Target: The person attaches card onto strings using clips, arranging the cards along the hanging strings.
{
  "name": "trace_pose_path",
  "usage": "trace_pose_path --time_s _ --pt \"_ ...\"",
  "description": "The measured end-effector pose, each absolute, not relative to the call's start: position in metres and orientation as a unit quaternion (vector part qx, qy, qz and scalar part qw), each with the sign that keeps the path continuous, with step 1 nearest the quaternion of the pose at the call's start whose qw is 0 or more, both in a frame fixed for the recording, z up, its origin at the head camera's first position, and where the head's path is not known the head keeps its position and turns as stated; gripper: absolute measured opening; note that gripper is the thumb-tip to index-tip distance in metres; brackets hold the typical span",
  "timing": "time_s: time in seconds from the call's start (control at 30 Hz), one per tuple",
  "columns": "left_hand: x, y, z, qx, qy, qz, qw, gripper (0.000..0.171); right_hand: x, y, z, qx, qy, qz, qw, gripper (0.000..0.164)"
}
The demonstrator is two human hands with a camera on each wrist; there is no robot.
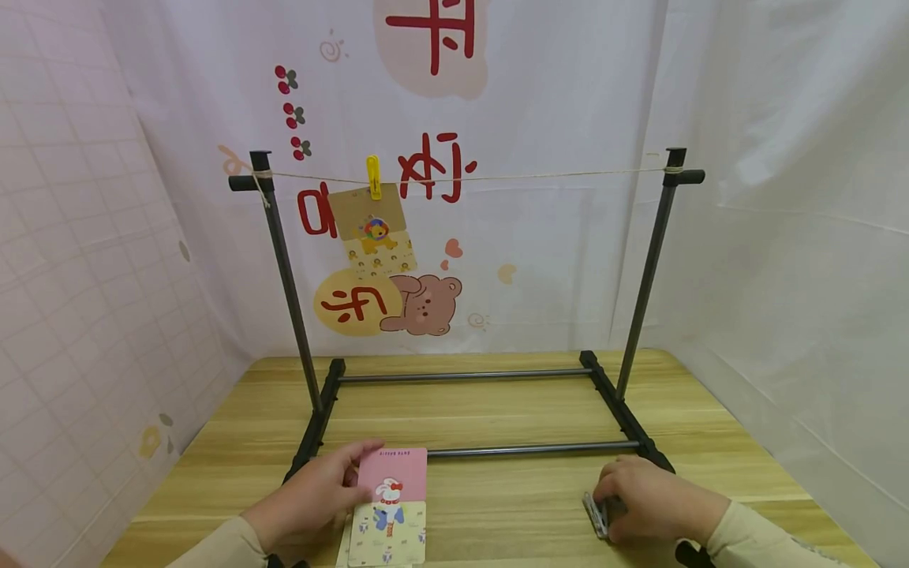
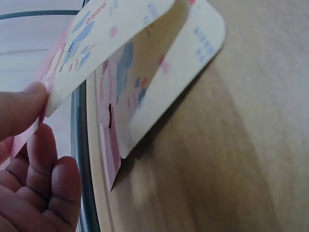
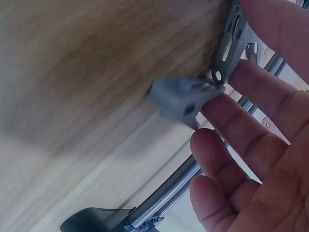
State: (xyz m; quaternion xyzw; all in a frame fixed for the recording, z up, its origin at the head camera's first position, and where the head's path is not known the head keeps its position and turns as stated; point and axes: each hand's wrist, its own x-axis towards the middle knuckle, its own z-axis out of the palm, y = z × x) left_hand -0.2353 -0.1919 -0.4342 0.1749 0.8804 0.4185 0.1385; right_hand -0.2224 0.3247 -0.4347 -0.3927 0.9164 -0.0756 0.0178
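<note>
- White cloth (image 1: 547,102) hangs as the back wall, reaching down to the far edge of the counter (image 1: 511,497)
- Its prints include large red characters (image 1: 435,47), a column of cherries (image 1: 288,108), a brownish-pink bear (image 1: 429,304) beside a yellow circle (image 1: 355,326), and small hearts (image 1: 454,248)
- On the left, a pale cloth (image 1: 85,260) with a faint grid pattern
- On the right, a white cloth (image 1: 802,260) with soft folds and creases
- The counter has light wood grain and rounded far corners
- Soft light, the left cloth tinged slightly pink
</note>
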Motion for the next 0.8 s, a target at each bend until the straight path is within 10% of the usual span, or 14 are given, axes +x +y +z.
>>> trace_pose_path --time_s 0.4,0.8 --pt "-0.234 -0.190 -0.433 0.188 0.867 0.443 0.130 0.069 -0.220 0.314 -0.442 -0.407 0.907 -0.054 -0.090 0.032" --pt "-0.237 -0.184 -0.425 0.204 0.851 0.468 0.123 0.067 -0.217 0.310 -0.436 -0.359 0.927 -0.107 0.018 0.016"
